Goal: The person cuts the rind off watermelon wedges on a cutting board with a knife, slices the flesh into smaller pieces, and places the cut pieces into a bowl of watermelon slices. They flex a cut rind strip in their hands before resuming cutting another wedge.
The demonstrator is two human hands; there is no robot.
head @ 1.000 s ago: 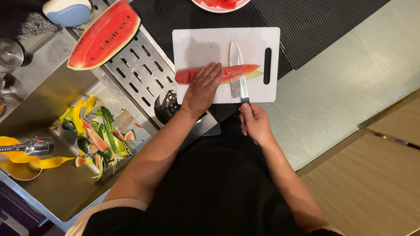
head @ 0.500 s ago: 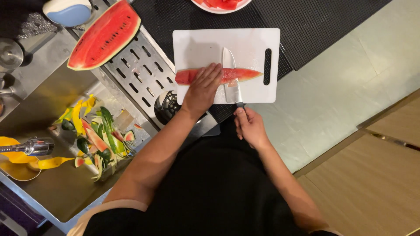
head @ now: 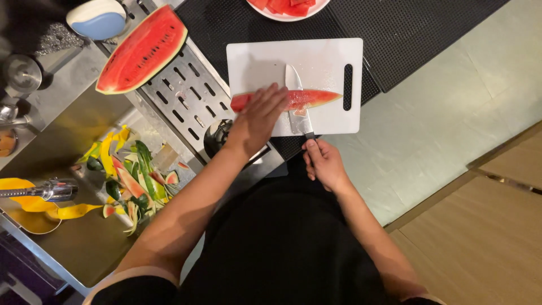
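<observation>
On the white cutting board [head: 316, 62], a long watermelon slice [head: 307, 98] is laid flat across the middle, its pointed end turned toward the slot handle at the board's right edge. The slice is pinned near its other end by the left hand [head: 261, 116], whose fingers are laid flat and close together on the red flesh. A knife [head: 294, 101] is held by the right hand [head: 323, 161], which is wrapped tightly around the dark handle just off the near edge of the board; the blade is set across the slice, just beside the left fingertips, with its tip reaching past the slice onto bare board. The board is placed on a black ribbed mat [head: 395, 39]. Beyond the board, at the top edge of the view, a white plate [head: 285, 15] with cut red pieces is partly seen. To the left, a large watermelon wedge [head: 141, 51] is rested on a slotted metal drain rack [head: 186, 96]. Lower left, a steel sink [head: 56, 147] is filled with green, yellow and red peels [head: 132, 181], near a metal tap [head: 48, 191].
</observation>
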